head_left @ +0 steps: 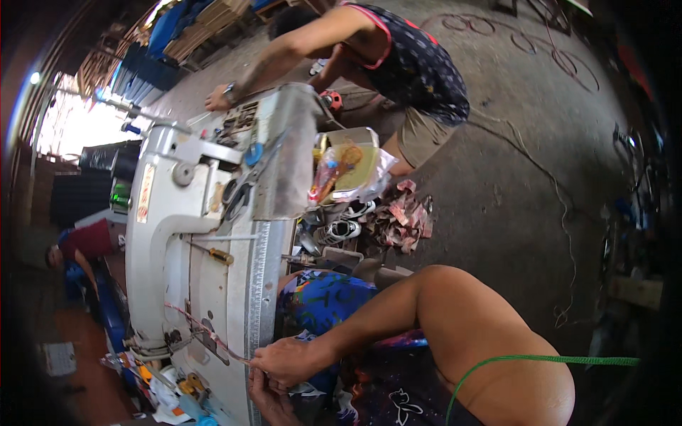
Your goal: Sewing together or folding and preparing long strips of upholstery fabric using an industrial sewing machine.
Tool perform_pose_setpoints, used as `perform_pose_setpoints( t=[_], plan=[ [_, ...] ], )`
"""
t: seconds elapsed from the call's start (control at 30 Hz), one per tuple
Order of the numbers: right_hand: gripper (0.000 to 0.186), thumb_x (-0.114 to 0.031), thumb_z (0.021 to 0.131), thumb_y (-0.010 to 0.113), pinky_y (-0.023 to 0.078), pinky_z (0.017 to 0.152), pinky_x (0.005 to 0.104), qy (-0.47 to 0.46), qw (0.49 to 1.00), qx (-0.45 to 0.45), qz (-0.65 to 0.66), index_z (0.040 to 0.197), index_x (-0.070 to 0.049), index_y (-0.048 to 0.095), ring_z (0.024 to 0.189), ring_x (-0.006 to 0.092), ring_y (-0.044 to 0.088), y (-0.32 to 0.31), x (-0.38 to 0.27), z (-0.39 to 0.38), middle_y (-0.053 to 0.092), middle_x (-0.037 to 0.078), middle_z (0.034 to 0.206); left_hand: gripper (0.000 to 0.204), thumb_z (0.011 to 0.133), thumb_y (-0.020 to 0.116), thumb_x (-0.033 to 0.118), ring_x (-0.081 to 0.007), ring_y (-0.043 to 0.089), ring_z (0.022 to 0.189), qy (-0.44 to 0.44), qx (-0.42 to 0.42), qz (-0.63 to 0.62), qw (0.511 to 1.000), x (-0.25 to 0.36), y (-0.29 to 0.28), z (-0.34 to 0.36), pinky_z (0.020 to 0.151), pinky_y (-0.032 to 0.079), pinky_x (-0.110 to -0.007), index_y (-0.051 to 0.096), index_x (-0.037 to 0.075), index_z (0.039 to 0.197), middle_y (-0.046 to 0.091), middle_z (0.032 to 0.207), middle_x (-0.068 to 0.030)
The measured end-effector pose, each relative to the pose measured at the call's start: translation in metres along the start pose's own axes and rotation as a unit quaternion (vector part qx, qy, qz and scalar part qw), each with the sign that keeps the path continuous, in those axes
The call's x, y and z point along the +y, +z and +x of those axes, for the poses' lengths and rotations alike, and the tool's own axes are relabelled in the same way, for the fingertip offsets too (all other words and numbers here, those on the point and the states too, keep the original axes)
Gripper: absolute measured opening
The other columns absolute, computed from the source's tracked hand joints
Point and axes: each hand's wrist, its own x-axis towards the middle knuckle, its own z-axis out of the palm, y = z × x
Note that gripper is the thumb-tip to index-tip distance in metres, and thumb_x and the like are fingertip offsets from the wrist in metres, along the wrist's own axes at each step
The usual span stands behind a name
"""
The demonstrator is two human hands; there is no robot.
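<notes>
My right hand pinches a thin pinkish cord at the table's near right edge. My left hand is just below it, fingers curled, what they hold partly hidden. The cord runs left across the pale table to the underside of a white industrial sewing machine. A yellow-handled screwdriver and black-handled scissors lie on the table beside the machine, near a steel ruler strip.
A co-worker bends over the table's far end beside a box of small items. Another person is at left. Shoes, crumpled cloth and loose cables lie on the floor; clutter sits lower left.
</notes>
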Motion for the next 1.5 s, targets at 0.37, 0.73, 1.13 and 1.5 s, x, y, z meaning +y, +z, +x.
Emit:
perform_pose_setpoints(
  t=[0.37,0.73,1.13,1.5],
  plan=[
    [0.034,-0.015,0.078,0.079,0.060,0.077,0.0457,-0.169,0.981,-0.042,-0.080,0.105,0.002,0.070,0.097,0.0340,0.076,-0.002,0.031,0.017,0.075,0.014,0.096,0.032,0.108,0.057,0.028,-0.0255,0.074,0.106,-0.008,0.092,-0.030,0.995,-0.021,-0.018,0.019,0.085,0.063,-0.038,0.066,0.005,0.130,0.073,0.123,-0.0129],
    [0.030,-0.017,0.065,0.089,0.063,0.075,0.0501,-0.117,0.956,-0.120,-0.241,0.094,-0.013,0.084,0.088,0.0242,0.075,-0.019,0.014,0.040,0.080,0.005,0.096,0.034,0.107,0.051,0.027,-0.0273,0.075,0.100,-0.002,0.068,-0.030,0.997,-0.005,-0.010,0.021,0.080,0.061,-0.043,0.068,0.005,0.126,0.075,0.118,-0.0130],
    [0.035,-0.016,0.064,0.088,0.064,0.075,0.0534,-0.036,0.984,-0.136,-0.112,0.098,-0.007,0.083,0.093,0.0295,0.077,-0.009,0.006,0.061,0.080,0.008,0.100,0.031,0.103,0.052,0.037,-0.0240,0.068,0.064,-0.019,0.167,0.006,0.986,0.005,0.043,0.016,0.050,0.048,-0.038,0.068,0.013,0.092,0.072,0.079,-0.0051],
    [0.012,-0.013,0.073,0.082,0.061,0.066,0.0491,-0.072,0.992,-0.008,-0.099,0.076,-0.002,0.078,0.079,0.0355,0.077,-0.074,0.011,0.010,0.076,0.015,0.078,0.029,0.105,0.049,0.030,-0.0221,0.069,0.070,0.005,0.089,-0.069,0.994,-0.013,-0.016,0.028,0.062,0.058,-0.038,0.069,0.009,0.100,0.072,0.085,-0.0060]
  ],
)
